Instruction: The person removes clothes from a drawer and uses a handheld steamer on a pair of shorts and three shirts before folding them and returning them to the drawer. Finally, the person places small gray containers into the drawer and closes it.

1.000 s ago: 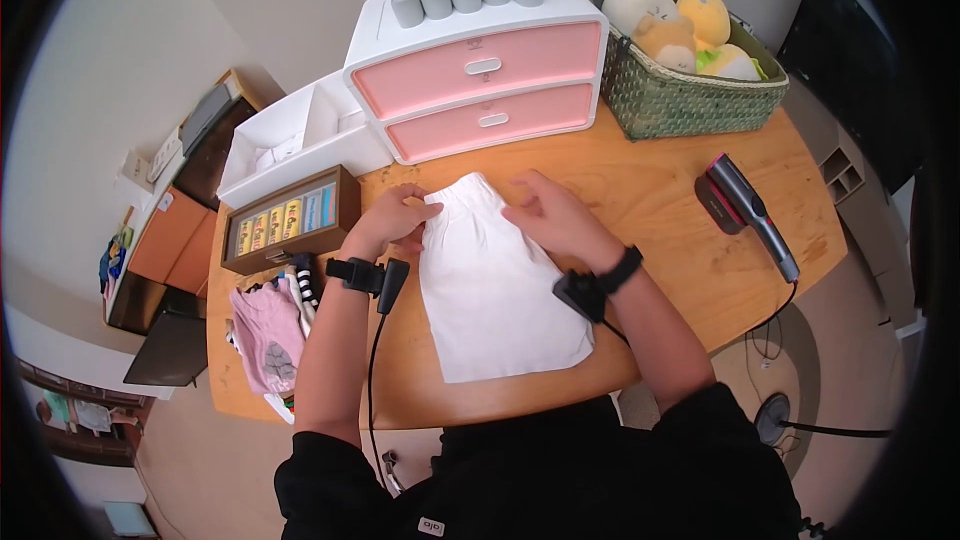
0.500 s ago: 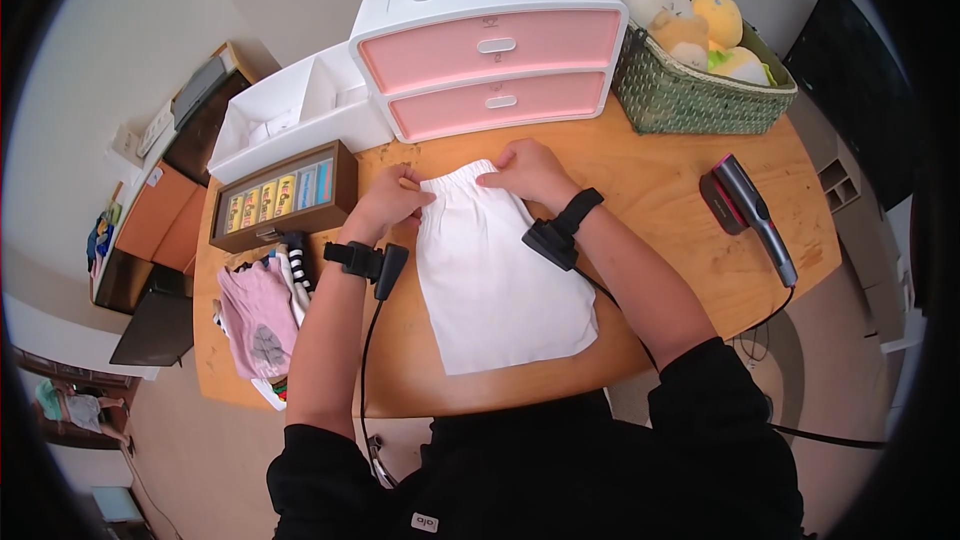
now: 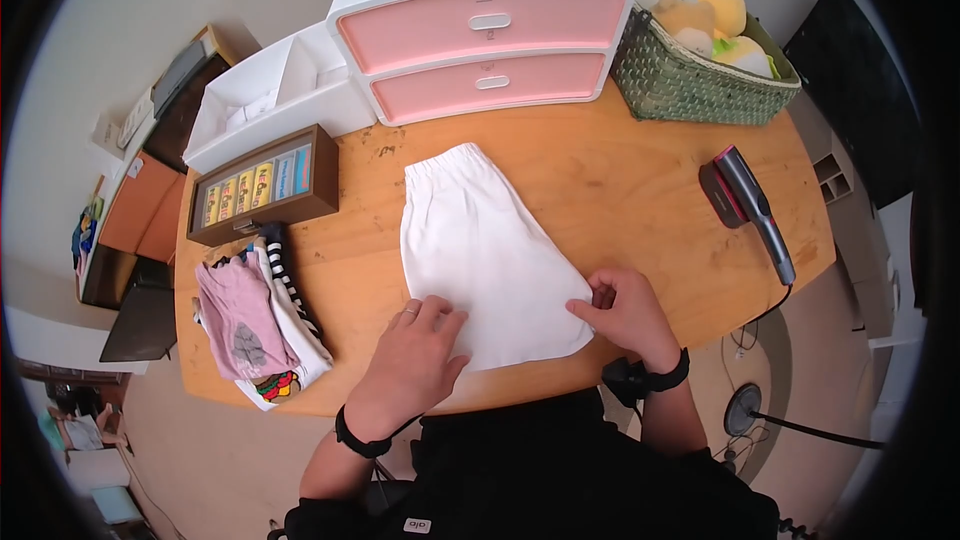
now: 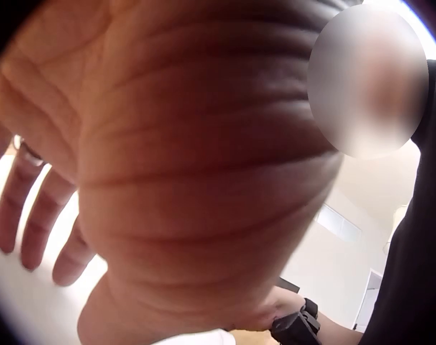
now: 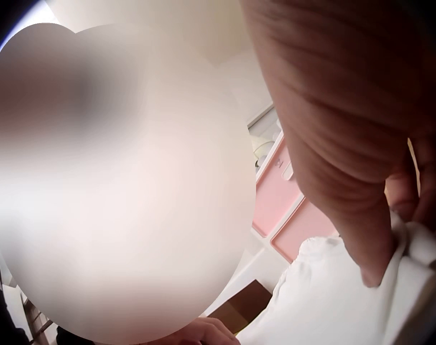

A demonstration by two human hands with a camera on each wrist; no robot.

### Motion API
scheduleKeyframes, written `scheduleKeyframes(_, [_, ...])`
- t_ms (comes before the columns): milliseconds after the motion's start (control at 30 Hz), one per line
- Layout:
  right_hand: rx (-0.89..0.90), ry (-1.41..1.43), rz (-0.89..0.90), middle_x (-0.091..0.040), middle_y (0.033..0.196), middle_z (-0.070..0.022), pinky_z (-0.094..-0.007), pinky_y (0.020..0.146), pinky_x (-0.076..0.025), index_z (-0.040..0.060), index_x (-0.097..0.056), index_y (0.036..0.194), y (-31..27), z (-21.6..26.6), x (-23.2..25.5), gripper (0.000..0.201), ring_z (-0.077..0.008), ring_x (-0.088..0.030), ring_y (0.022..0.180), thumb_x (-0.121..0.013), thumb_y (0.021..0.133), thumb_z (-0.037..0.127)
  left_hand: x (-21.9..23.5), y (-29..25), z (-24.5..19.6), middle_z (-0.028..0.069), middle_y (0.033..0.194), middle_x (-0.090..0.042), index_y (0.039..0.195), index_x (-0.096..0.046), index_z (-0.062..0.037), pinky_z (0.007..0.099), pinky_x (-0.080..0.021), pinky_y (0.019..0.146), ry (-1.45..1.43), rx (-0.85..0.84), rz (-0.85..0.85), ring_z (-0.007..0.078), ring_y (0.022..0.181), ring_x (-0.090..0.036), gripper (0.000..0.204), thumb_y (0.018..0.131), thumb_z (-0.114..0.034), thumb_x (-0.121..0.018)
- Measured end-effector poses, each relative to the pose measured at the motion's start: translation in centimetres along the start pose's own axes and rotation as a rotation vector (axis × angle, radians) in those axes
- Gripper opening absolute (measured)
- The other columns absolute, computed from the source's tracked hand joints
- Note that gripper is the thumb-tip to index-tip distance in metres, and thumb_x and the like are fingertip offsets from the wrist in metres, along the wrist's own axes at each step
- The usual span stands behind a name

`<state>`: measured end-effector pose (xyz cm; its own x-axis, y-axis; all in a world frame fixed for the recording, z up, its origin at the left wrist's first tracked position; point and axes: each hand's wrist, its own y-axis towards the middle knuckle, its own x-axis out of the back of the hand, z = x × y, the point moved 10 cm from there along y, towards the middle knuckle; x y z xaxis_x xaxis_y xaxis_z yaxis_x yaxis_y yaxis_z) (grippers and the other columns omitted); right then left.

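On a table (image 3: 620,175) lies a white garment (image 3: 475,240), right hand (image 3: 633,315) pinching its edge, left hand (image 3: 412,355) open over it.

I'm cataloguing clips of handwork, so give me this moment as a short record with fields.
surface: wooden table
main item: white garment, spread out, gathered waistband towards the drawer unit
left hand: left hand rests its fingers on the garment's lower left part
right hand: right hand pinches the garment's lower right edge
far left: white divided bin, brown box
near left: pile of clothes
right side: green woven basket holding plush toys; corded handheld device
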<state>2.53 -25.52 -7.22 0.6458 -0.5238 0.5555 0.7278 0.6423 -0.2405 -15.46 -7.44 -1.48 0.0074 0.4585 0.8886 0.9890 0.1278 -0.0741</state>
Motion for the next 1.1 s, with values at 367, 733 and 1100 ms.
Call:
scheduleKeyframes(367, [0.062, 0.293, -0.093, -0.071, 0.085, -0.0039, -0.0266, 0.068, -0.051, -0.0032, -0.066, 0.102, 6.0, -4.2, 6.8, 0.016, -0.0086, -0.063, 0.075, -0.075, 0.093, 0.007, 5.9, 18.6, -2.3, 0.0193, 0.119, -0.068, 0.135, -0.063, -0.0063, 0.0466, -0.052, 0.103, 0.109, -0.527, -0.087, 0.0386, 0.116, -0.064, 0.058, 0.080, -0.010, -0.082])
scheduleKeyframes(733, [0.169, 0.225, -0.047, -0.074, 0.098, -0.0083, -0.0289, 0.079, -0.056, -0.0061, -0.071, 0.114, 9.0, -2.5, 10.1, 0.032, -0.0129, -0.069, 0.090, -0.080, 0.084, 0.002, -1.1, 27.0, 3.1, 0.0071, 0.096, -0.074, 0.103, -0.073, -0.0009, 0.0352, -0.053, 0.081, -0.028, -0.188, 0.447, 0.0233, 0.088, -0.068, 0.036, 0.071, -0.007, -0.086])
scheduleKeyframes(1100, [0.839, -0.448, -0.312, -0.065, 0.095, -0.0069, -0.0384, 0.078, -0.054, 0.0037, -0.072, 0.094, -4.3, 6.8, 3.5, 0.025, -0.0284, -0.063, 0.090, -0.069, 0.072, -0.007, 4.1, 21.5, 1.9, 0.0064, 0.097, -0.065, 0.084, -0.068, -0.0097, 0.0429, -0.053, 0.088, 0.135, -0.551, 0.027, 0.0309, 0.100, -0.063, 0.022, 0.068, 0.000, -0.081])
